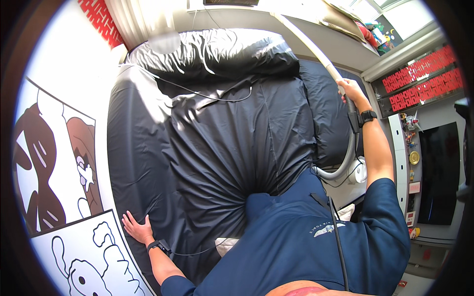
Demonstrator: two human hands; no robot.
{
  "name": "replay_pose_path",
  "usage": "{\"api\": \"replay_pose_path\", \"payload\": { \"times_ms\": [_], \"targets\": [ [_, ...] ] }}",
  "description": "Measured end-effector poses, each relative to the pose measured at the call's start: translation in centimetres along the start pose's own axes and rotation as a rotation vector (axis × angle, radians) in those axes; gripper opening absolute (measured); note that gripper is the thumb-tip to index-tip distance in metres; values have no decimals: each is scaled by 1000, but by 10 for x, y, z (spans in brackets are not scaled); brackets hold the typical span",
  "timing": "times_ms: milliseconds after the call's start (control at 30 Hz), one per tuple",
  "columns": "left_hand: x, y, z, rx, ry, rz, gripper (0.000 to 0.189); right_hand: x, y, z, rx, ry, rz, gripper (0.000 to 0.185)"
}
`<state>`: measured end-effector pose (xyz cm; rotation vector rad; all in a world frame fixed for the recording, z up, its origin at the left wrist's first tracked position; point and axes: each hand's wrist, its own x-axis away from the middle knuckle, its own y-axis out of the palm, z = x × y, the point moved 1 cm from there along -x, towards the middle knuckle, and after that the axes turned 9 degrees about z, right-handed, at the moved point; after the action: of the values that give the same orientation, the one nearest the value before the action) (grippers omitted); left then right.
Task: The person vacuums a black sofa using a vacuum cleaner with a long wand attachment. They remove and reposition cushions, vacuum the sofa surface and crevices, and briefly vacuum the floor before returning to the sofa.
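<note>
My right hand (351, 91) grips the handle end of a pale vacuum cleaner wand (309, 43). From the grip the wand stretches up and leftward to the windowsill (255, 19), where its far end is lost in glare. Below that hand a grey ribbed hose (349, 153) curves down and back toward my body. My left hand (137, 228) rests palm down, fingers spread, on the dark sheet (218, 144) near the bed's left edge. The sheet creases toward my knee, which presses into the bed. Both wrists wear black straps with devices.
A folded dark quilt (237, 55) lies at the bed's far end, with a thin cable (207, 95) across the sheet before it. Cartoon panels (79, 255) line the left wall. A white cylindrical object (357, 171) stands beside the hose. On the right are a television (439, 174) and shelved figurines.
</note>
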<state>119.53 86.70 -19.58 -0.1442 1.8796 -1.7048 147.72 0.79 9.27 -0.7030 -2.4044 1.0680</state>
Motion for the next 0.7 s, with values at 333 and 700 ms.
{"api": "replay_pose_path", "payload": {
  "times_ms": [333, 700],
  "targets": [
    [-2, -5, 1, -4, 17, 11, 96, 60, -44, 14, -47, -40, -60, 32],
    [0, -1, 1, 7, 1, 6, 98, 52, 4, -22, 36, -111, -139, 33]
  ]
}}
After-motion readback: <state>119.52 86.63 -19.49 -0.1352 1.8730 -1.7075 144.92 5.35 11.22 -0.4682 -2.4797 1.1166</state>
